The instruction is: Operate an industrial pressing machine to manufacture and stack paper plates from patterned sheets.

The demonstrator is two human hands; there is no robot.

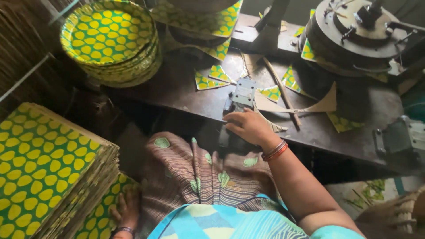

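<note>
Right hand (249, 126): laid flat, fingers loosely curled, gripping nothing.
Switch box (242, 94): touched at its near end, just beyond the fingertips; long axis runs away from them.
Left hand (127, 209): fingers spread on green-and-yellow sheets (102, 212), well apart from the box.

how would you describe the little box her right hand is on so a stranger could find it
Start at the dark metal workbench that runs across the middle. At its near edge, just beyond the right hand, sits a small grey metal switch box. Unlike the flat green-and-yellow paper scraps scattered around it, it is a raised, plain grey block.
</note>
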